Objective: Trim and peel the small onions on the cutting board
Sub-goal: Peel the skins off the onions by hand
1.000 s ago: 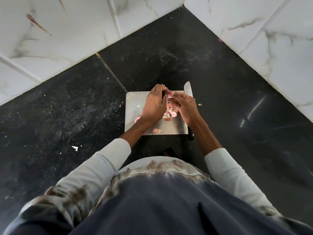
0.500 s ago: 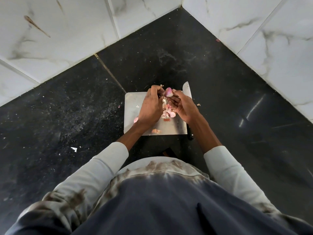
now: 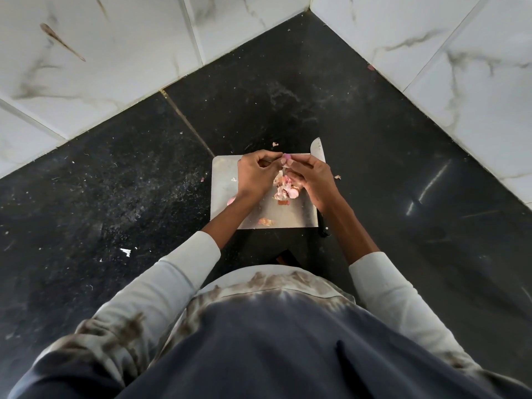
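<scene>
above the far edge of the cutting board [image 3: 224,180], one small onion [image 3: 287,162] pinched between the fingertips of two hands. right hand [image 3: 312,180] curled round the pink bulb from the right; left hand [image 3: 254,175] clenched at its left side, thumb and forefinger nipping a strip of skin there. below the hands, one loose heap of pale pink peelings [image 3: 283,190] on the board, with one reddish scrap [image 3: 283,202] at its near side, one separate peel [image 3: 265,222] by the near edge, and one pink piece [image 3: 231,201] half hidden under the left wrist, onion or peel not clear. one knife [image 3: 316,148] along the board's right edge, blade tip past the far corner, dark handle end below the right forearm. one metal board only, flat on a dark speckled counter [image 3: 115,182]. two stray bits of skin [image 3: 275,144] on the counter close by, one beyond the board, one to its right.
</scene>
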`<state>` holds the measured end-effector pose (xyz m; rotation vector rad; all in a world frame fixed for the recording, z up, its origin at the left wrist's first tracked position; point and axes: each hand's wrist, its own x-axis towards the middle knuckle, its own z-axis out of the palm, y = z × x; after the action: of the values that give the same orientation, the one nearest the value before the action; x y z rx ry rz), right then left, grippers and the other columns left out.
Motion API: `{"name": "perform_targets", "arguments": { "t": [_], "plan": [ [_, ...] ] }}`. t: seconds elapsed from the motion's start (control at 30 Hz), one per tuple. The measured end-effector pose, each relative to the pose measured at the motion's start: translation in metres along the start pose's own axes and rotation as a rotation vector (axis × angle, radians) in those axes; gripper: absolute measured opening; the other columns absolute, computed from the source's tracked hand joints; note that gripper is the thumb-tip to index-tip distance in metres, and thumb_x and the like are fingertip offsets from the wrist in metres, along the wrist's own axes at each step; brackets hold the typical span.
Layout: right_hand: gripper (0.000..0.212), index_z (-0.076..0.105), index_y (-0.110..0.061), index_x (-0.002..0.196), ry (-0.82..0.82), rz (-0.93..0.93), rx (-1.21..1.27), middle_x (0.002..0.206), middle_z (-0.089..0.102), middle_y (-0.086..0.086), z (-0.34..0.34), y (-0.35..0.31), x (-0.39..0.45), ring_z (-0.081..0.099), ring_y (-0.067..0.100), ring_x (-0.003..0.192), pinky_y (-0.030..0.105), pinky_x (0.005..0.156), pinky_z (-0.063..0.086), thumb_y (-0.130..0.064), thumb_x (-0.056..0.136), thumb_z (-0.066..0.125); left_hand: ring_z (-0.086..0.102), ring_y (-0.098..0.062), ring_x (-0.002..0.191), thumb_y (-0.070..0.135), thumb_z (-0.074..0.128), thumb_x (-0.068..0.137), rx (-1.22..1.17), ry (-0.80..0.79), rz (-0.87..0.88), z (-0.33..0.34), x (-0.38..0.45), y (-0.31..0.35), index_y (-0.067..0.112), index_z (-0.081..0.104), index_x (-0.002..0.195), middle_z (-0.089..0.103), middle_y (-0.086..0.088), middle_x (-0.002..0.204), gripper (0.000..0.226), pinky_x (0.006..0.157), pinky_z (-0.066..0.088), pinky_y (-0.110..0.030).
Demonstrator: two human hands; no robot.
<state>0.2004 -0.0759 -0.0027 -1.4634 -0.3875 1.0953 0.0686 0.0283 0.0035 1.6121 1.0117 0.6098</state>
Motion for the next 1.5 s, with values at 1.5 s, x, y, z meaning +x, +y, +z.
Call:
{"name": "perform_targets", "arguments": {
  "t": [1.5],
  "plan": [
    [0.026,0.068,0.000,0.129,0.001,0.132,0.188,0.131,0.072,0.016,-0.002,0.006,0.001,0.069,0.029,0.127,0.038,0.112,0.054,-0.011,0.107,0.061,0.076,-0.011,0.093,0.012,0.079,0.095,-0.030,0.064,-0.106,0.000,0.003,-0.007,0.014,0.080,0.109,0.079,0.002,0.102,0.014,0.088,0.063,-0.022]
  ]
}}
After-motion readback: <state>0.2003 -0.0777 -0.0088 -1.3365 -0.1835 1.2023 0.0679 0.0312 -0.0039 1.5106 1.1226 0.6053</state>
